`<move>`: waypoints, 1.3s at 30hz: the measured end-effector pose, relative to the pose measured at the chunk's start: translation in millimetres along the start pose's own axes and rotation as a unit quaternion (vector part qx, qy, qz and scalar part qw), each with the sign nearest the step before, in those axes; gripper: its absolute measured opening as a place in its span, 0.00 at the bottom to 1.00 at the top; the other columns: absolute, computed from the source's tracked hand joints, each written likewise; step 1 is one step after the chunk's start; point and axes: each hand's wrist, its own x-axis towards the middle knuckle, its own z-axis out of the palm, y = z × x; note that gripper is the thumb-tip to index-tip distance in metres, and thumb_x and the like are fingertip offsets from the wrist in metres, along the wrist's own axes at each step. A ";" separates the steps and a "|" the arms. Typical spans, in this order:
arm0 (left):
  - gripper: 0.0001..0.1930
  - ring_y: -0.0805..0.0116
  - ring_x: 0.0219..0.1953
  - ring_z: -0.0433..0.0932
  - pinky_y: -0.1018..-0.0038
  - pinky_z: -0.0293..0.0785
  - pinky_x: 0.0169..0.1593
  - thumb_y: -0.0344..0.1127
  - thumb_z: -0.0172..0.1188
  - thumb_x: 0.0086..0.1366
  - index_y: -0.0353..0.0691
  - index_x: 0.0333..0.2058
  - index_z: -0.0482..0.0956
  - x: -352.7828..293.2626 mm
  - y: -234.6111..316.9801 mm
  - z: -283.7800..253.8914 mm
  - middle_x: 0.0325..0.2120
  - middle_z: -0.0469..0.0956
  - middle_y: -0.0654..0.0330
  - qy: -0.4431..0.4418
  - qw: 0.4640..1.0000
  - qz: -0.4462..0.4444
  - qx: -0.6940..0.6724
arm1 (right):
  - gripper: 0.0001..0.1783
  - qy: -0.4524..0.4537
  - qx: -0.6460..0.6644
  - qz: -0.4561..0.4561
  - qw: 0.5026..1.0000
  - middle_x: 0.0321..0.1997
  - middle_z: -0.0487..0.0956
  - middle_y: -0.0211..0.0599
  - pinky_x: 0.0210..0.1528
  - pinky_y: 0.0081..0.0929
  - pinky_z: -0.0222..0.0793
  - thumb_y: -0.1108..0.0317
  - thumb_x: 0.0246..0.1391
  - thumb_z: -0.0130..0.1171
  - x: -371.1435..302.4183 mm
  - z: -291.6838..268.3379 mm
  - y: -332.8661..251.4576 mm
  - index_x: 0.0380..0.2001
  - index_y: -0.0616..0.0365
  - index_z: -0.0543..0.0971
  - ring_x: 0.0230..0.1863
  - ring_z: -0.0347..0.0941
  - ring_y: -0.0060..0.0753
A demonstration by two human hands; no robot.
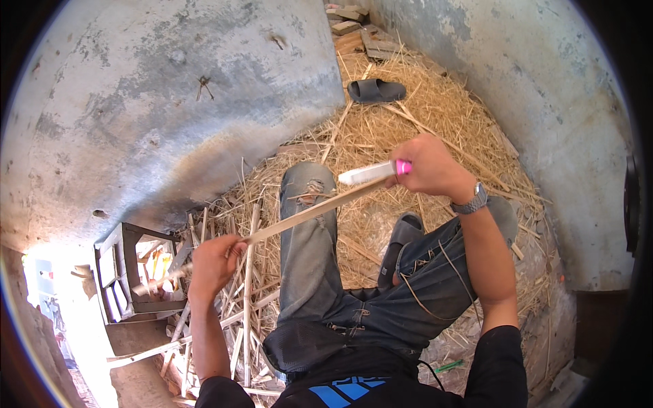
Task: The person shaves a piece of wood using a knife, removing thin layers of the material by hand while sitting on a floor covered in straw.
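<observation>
A long, pale split strip (309,213), which looks like bamboo or wood, slants across my lap. Its left part is gripped by my left hand (216,265), fingers closed, and a blurred end sticks out beyond that hand. My right hand (428,163) is wrapped round a knife (371,173) with a broad light blade and a bright pink part by the fist. The blade lies just above the strip's right part, pointing left. Whether the right fingers also pinch the strip is hidden. A watch (471,198) is on my right wrist.
Straw-like shavings (435,102) cover the floor, with loose strips (250,292) piled by my left leg. One grey slipper (376,90) lies ahead; another is on my foot. A dark-framed box (121,272) stands at left. Worn walls (170,81) close in both sides.
</observation>
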 end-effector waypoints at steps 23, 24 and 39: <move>0.16 0.43 0.21 0.75 0.56 0.68 0.28 0.42 0.62 0.71 0.34 0.31 0.81 -1.1 62.0 78.5 0.18 0.75 0.44 0.018 0.971 -0.160 -0.175 | 0.30 -0.049 -0.007 0.035 0.998 0.21 0.80 0.52 0.26 0.50 0.73 0.42 0.71 0.48 -9.5 136.5 -95.3 0.32 0.62 0.79 0.23 0.79 0.57; 0.16 0.40 0.22 0.76 0.54 0.69 0.29 0.42 0.62 0.72 0.34 0.31 0.81 -1.5 63.2 78.7 0.18 0.75 0.44 0.019 0.971 -0.159 -0.177 | 0.31 -0.041 -0.015 0.049 0.998 0.21 0.80 0.52 0.26 0.50 0.73 0.42 0.70 0.48 -8.2 137.6 -93.3 0.32 0.62 0.79 0.23 0.79 0.57; 0.14 0.60 0.16 0.66 0.64 0.65 0.25 0.38 0.64 0.71 0.32 0.31 0.80 -15.9 53.8 94.7 0.15 0.70 0.50 0.073 0.966 -0.118 -0.218 | 0.33 -0.058 0.001 0.043 0.997 0.19 0.78 0.56 0.29 0.55 0.73 0.41 0.70 0.48 2.7 133.8 -77.1 0.29 0.62 0.81 0.23 0.78 0.63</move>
